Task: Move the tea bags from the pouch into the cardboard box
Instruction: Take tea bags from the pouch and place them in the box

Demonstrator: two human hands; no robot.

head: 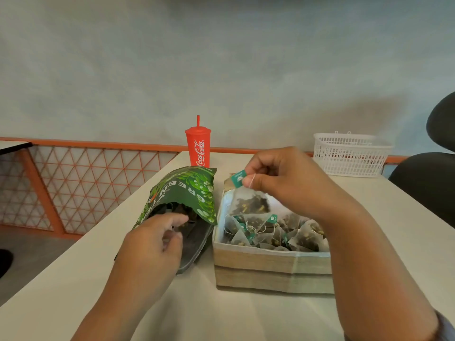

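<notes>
Head view: one pyramid tea bag [248, 202] hanging over the far left corner of the cardboard box [270, 269], held by its string and teal tag [238, 178] between thumb and forefinger of the right hand [283, 178], other fingers curled in. Below it, many tea bags [275, 233] already lying in a loose heap inside the box, strings tangled among them. Just beside the box on its left, the green tea pouch [187, 193], lying tilted on the table [61, 279] with open mouth toward the camera. Left hand [152, 242] at that mouth, fingertips bent and reaching inside; whether pinching a bag there, cannot tell, since dark interior hides it. Step in hand, probably: dropping one bag while fetching another. Next move calls for lowering the hanging bag into the heap and opening the pinch, with care that the string does not catch on a finger. Further back, a red Coca-Cola cup [198, 148] with straw, and a white plastic basket [350, 155] well apart to the right.
</notes>
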